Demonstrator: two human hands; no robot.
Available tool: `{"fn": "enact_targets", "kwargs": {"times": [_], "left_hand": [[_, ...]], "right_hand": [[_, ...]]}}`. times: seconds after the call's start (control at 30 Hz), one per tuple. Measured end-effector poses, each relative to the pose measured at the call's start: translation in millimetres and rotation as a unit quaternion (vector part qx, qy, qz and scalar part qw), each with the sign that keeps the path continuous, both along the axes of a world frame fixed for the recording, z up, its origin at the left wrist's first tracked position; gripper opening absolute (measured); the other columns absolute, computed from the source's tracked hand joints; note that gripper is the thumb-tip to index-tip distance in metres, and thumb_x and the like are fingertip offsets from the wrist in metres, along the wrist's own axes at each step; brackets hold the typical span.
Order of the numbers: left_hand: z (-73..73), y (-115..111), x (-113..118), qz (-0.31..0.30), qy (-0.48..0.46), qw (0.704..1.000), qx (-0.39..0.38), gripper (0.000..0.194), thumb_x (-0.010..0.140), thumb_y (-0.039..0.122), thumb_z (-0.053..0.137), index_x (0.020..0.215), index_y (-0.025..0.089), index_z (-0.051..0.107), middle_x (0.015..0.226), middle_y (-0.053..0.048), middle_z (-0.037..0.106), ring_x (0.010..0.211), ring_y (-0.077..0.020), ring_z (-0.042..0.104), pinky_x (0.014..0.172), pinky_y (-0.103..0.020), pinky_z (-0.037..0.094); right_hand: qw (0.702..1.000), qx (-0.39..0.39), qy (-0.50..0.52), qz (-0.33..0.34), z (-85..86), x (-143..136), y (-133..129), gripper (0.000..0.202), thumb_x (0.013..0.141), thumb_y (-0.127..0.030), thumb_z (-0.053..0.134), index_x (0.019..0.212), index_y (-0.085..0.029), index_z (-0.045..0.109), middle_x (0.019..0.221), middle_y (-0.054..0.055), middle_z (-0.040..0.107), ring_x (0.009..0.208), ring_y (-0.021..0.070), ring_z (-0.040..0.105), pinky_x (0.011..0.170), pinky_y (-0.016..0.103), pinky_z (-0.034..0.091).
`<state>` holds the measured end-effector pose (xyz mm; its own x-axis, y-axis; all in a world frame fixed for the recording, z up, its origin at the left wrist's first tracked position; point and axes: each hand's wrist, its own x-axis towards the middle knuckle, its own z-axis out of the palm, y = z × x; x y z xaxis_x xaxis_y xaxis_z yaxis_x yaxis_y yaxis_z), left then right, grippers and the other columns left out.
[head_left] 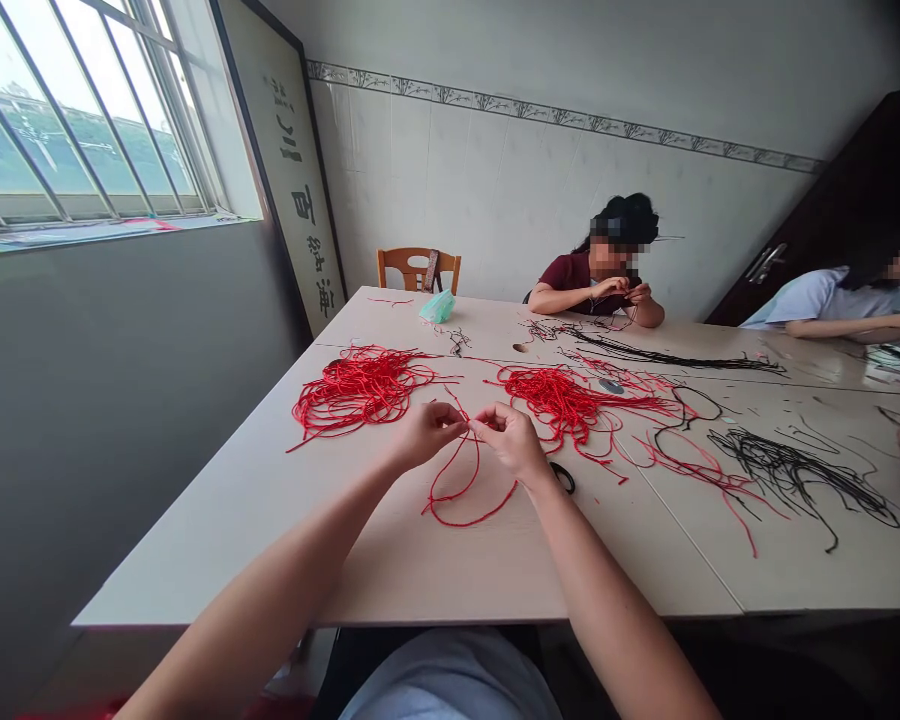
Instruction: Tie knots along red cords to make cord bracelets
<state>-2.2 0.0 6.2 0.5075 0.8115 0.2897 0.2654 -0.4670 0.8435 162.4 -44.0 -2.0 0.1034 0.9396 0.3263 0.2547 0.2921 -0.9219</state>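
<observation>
A looped red cord (474,523) hangs down onto the table between my forearms, its upper part pinched between my two hands. My left hand (433,432) is closed on the cord, thumb and forefinger together. Close beside it, my right hand (508,436) also pinches the cord, fingertips nearly touching those of the left. One heap of red cords (364,388) lies beyond my left hand, and another red heap (555,398) lies beyond my right. Partly hidden by my right wrist is a black ring-shaped object (564,478).
Black cords (802,465) lie on the right of the table (255,540). A green bag-like item (438,307) sits near the far edge, before a wooden chair (390,262). Across the table a person (570,280) handles thin cord; another person (817,300) sits farther right.
</observation>
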Motion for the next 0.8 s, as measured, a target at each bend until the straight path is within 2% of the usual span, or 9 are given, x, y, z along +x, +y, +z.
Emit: {"fn": "enact_targets", "kwargs": {"times": [0.13, 0.27, 0.4, 0.53, 0.67, 0.8], "left_hand": [[1.8, -2.0, 1.6, -0.01, -0.033, 0.999, 0.009, 0.016, 0.073, 0.031, 0.056, 0.076, 0.017, 0.063, 0.067, -0.001, 0.059, 0.059, -0.0116, 0.046, 0.057, -0.024, 0.035], [5.3, -8.3, 3.8, 0.014, -0.063, 0.994, 0.082, 0.006, 0.073, 0.023, 0.055, 0.072, 0.019, 0.059, 0.071, -0.002, 0.059, 0.066, -0.0135, 0.05, 0.063, -0.024, 0.036], [7.5, -16.4, 5.4, 0.055, -0.023, 0.988, 0.146, 0.006, 0.073, 0.021, 0.055, 0.073, 0.021, 0.061, 0.078, -0.003, 0.062, 0.071, -0.0156, 0.05, 0.071, -0.028, 0.033], [7.6, -19.9, 5.7, 0.083, 0.029, 0.977, 0.192, 0.009, 0.075, 0.024, 0.056, 0.076, 0.023, 0.065, 0.089, -0.003, 0.063, 0.083, -0.018, 0.052, 0.079, -0.032, 0.028], [5.0, -18.8, 6.3, 0.091, 0.03, 0.976, 0.194, 0.013, 0.076, 0.031, 0.058, 0.079, 0.024, 0.068, 0.09, -0.004, 0.063, 0.089, -0.0201, 0.053, 0.081, -0.034, 0.028], [0.4, -14.9, 7.5, 0.074, 0.007, 0.987, 0.146, 0.018, 0.075, 0.038, 0.059, 0.078, 0.024, 0.069, 0.089, -0.005, 0.063, 0.084, -0.0187, 0.054, 0.076, -0.031, 0.034]], "right_hand": [[0.998, -0.007, 0.054, -0.01, -3.4, 0.0, 2.3, 0.028, 0.062, -0.04, 0.069, 0.069, -0.016, 0.057, 0.059, -0.001, 0.054, 0.051, 0.0095, 0.044, 0.048, 0.022, 0.035], [0.99, -0.016, 0.137, 0.001, -6.3, -1.0, 4.1, 0.027, 0.06, -0.038, 0.07, 0.069, -0.016, 0.056, 0.056, -0.004, 0.051, 0.048, 0.0074, 0.04, 0.047, 0.021, 0.032], [0.982, -0.024, 0.185, -0.003, -6.2, -3.0, 4.0, 0.026, 0.06, -0.037, 0.07, 0.068, -0.016, 0.056, 0.051, -0.006, 0.046, 0.045, 0.0063, 0.035, 0.044, 0.021, 0.028], [0.979, -0.028, 0.201, -0.027, -4.9, -3.7, 3.6, 0.028, 0.057, -0.037, 0.073, 0.066, -0.016, 0.056, 0.051, -0.006, 0.047, 0.045, 0.0063, 0.035, 0.044, 0.022, 0.027], [0.98, -0.023, 0.199, -0.021, -4.6, -5.0, 3.5, 0.027, 0.057, -0.035, 0.073, 0.067, -0.016, 0.057, 0.052, -0.006, 0.048, 0.047, 0.0065, 0.037, 0.046, 0.021, 0.03], [0.986, -0.012, 0.167, -0.022, -5.5, -6.7, 2.9, 0.026, 0.059, -0.036, 0.071, 0.068, -0.016, 0.056, 0.054, -0.004, 0.051, 0.05, 0.0083, 0.042, 0.049, 0.022, 0.034]]}}
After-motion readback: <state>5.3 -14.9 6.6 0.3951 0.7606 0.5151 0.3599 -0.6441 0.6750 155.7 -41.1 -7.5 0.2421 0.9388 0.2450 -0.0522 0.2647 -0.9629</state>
